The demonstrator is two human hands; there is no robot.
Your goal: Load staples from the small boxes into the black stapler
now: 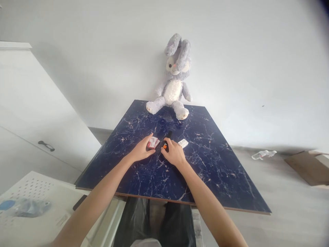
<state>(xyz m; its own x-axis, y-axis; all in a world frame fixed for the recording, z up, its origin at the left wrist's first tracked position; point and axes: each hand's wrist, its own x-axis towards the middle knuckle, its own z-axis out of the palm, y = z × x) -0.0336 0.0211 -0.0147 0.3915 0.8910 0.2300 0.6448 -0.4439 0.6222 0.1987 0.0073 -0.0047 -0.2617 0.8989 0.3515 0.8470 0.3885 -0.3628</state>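
Note:
My left hand (141, 150) is closed around a small red-and-white box (153, 142), thumb on the near side and fingers on the far side. A short gap away, my right hand (174, 151) grips a dark, slender object with an orange label (165, 146). Its narrow black end points away from me, and my fingers cover much of the rest, so its exact kind is unclear. Just beyond the right hand's knuckles lies a small white box (183, 143) with fine print on it. Both hands are low over the blue marbled table (159, 180).
A grey plush rabbit (172, 91) sits at the table's far edge against the wall. At left stand a white cabinet (31, 113) and a white surface (51, 192) bearing a plastic-wrapped item (32, 207). A clear bottle (260, 155) and a cardboard box (305, 166) lie on the floor at right.

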